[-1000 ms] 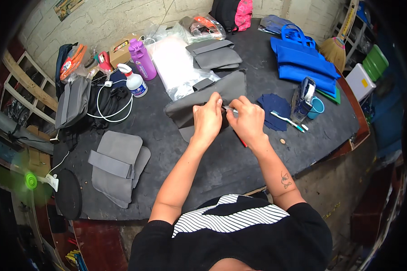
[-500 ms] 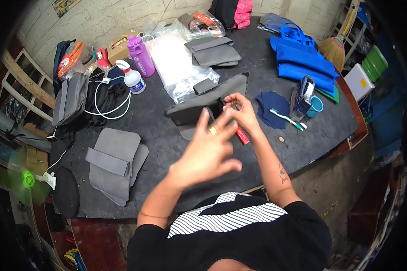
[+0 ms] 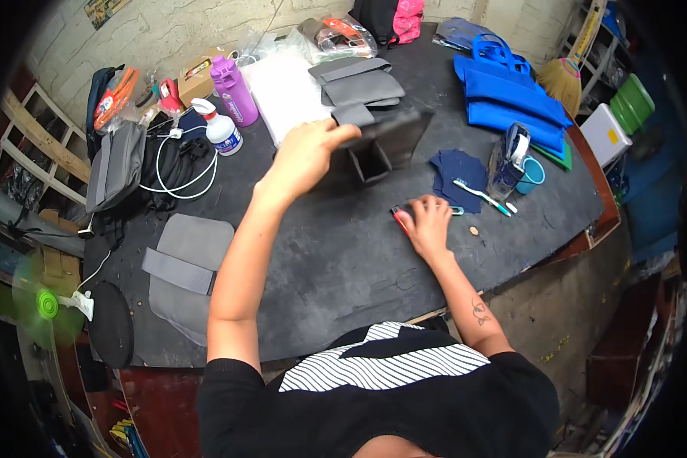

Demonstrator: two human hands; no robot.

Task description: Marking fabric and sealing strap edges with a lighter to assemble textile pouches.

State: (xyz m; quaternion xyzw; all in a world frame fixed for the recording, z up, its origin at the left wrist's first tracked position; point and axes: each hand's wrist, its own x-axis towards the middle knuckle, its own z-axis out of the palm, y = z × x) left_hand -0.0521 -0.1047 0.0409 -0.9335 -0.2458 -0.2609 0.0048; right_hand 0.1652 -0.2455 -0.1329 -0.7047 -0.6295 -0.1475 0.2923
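Around the upper left edge of a dark grey fabric pouch [image 3: 408, 137], the fingers of my left hand [image 3: 305, 156] are closed. The pouch stands over the table with a square dark opening showing, and its edges are blurred. My right hand [image 3: 430, 233] rests low on the tabletop, fingers bent down. Beneath its thumb lies a small slim red item [image 3: 398, 217] with a dark end, mostly covered by the hand; its kind is unclear. A small teal loop [image 3: 456, 211] shows by the right fingertips. Dark blue fabric pieces [image 3: 459, 172] lie just beyond.
A toothbrush [image 3: 482, 197], a teal cup [image 3: 532, 177] and blue bags [image 3: 511, 99] are at right. Grey folded pouches [image 3: 187, 267] lie at left and far middle. A spray bottle [image 3: 221, 133], purple bottle [image 3: 235, 91], white cable [image 3: 177, 197] and small fan [image 3: 49, 304] stand left.
My left hand has moved up and left onto the pouch, which has turned. My right hand has left the pouch and come down onto the red item, which has shifted slightly.
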